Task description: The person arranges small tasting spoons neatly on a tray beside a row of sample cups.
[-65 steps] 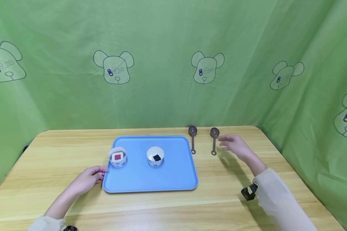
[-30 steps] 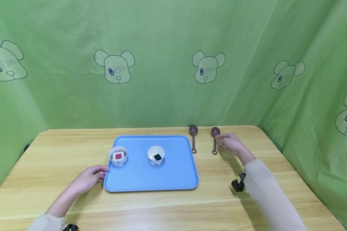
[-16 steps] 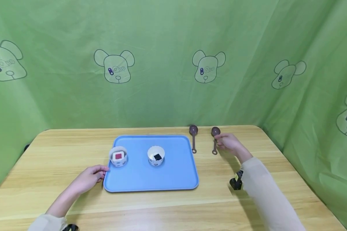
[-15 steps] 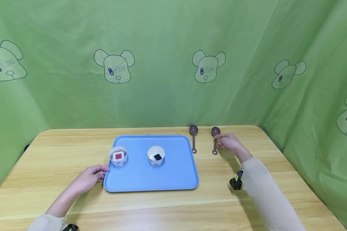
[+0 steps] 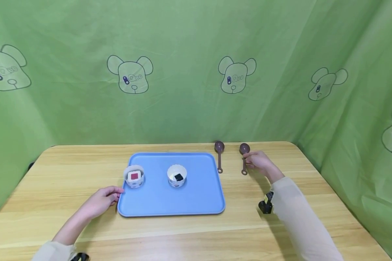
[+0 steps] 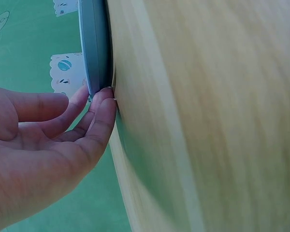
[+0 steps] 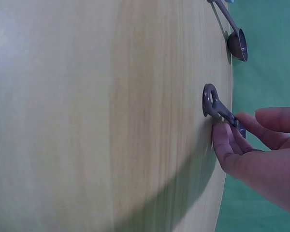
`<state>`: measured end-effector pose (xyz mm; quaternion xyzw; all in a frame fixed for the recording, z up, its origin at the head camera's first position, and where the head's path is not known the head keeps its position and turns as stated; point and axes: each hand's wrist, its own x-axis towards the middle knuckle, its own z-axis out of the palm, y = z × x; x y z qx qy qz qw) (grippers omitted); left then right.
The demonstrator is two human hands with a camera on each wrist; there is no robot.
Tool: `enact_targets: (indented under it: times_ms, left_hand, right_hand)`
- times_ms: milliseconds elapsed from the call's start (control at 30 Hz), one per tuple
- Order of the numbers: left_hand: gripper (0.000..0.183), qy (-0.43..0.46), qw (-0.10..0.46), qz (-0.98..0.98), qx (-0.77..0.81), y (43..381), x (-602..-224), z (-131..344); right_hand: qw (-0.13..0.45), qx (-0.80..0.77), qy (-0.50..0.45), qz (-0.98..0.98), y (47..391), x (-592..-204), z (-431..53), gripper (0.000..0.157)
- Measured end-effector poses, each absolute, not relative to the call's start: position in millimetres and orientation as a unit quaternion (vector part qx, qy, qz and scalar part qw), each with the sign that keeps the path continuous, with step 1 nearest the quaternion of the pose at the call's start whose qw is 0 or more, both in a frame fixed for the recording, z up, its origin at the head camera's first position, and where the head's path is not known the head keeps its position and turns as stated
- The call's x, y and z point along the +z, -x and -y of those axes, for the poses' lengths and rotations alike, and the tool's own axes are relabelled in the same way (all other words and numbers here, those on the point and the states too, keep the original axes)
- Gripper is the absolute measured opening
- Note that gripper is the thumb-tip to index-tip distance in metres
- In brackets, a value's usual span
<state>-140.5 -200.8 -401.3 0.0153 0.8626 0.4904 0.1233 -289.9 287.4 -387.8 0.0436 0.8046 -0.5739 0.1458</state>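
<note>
My right hand (image 5: 258, 161) has its fingertips around the handle of a brown measuring spoon (image 5: 244, 148), just below the bowl. The spoon's ring end pokes out past the fingers in the right wrist view, while the bowl is hidden there. A second brown measuring spoon (image 5: 219, 147) lies to its left. At the left edge of the blue tray (image 5: 196, 203), my left hand (image 5: 99, 201) touches the rim with loosely bent fingertips, thumb apart from it.
On the tray stand a paper cup (image 5: 134, 184) with a white and red block (image 5: 134, 175), and another paper cup (image 5: 176, 183) with a black block (image 5: 178, 177). A green curtain (image 5: 183, 116) hangs behind the wooden table (image 5: 170, 239).
My right hand has moved left from beside the right measuring spoon onto its handle, and the ring end has shifted slightly right. My left hand stays at the tray's edge.
</note>
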Motion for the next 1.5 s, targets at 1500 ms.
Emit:
enact_targets:
  times_ms: [1500]
  left_hand:
    - [0.028,-0.013,0.118,-0.866,0.486,139.4,-400.6,198.5]
  right_hand:
    - [0.120,-0.580,-0.004,-0.806,279.7,-366.7,-289.2,0.038]
